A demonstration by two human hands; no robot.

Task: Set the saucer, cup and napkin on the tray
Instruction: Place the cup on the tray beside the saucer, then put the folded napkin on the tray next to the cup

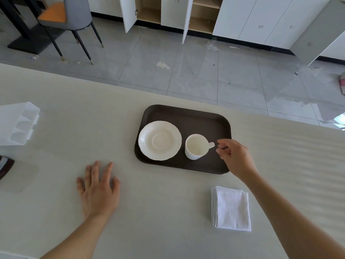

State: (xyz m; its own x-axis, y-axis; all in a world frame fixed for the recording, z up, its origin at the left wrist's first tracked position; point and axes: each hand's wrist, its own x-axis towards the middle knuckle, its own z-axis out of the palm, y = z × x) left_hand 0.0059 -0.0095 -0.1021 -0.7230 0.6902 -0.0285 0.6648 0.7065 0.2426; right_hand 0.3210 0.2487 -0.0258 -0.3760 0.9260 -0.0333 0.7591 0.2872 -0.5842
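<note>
The pale worktop (149, 212) carries everything, with the dark tray (186, 116) set close to its far edge. On the tray, the white saucer (159, 140) fills the left end, its rim almost at the tray's left and near lips. The white cup (196, 146) stands upright just beside the saucer, near the middle, its handle pointing toward the tray's right edge. The folded white napkin (231, 208) lies off the tray, on the worktop toward its near edge.

The right hand (235, 157) hovers over the tray's right end, fingers loosely curled and apart from the handle, gripping nothing. The left hand (99, 187) lies flat and spread on the worktop, left of the tray, holding nothing.

The risks, as I judge them: a sweep of the right wrist toward the napkin could clip the handle and tip the cup against the saucer. The remaining bare tray floor is at the right end and far side, so a carelessly dropped napkin may drape over the lip or nudge the cup.
</note>
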